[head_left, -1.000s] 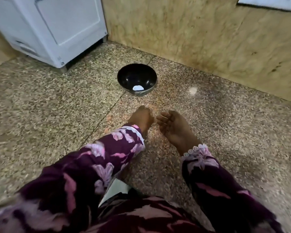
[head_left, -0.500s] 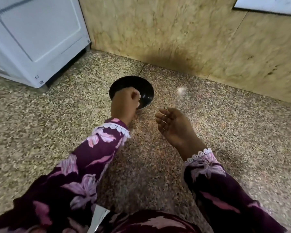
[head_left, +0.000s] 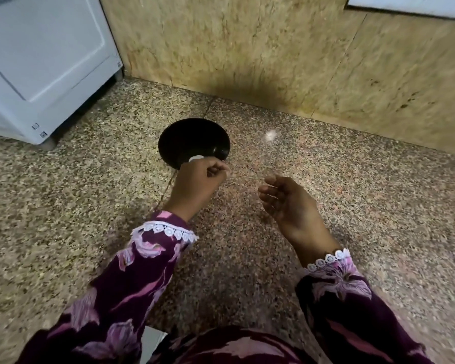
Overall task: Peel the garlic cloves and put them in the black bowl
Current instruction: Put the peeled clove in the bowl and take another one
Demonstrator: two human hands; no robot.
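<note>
The black bowl (head_left: 192, 137) stands on the speckled floor near the wall. A small white patch (head_left: 196, 158) shows at its near inner edge; I cannot tell whether it is a clove or glare. My left hand (head_left: 197, 185) hovers at the bowl's near rim, fingers curled into a fist, and nothing is visible in it. My right hand (head_left: 286, 203) hangs to the right of the bowl and apart from it, palm turned left, fingers relaxed and empty. No loose garlic shows on the floor.
A white appliance (head_left: 45, 61) stands at the back left. A tan stone wall (head_left: 273, 48) closes off the back. A bright spot (head_left: 271, 134) lies on the floor right of the bowl. Something white (head_left: 150, 342) peeks out by my lap.
My left hand reached forward over the bowl, then drew back a little to its near rim. My right hand stayed about where it was, still relaxed.
</note>
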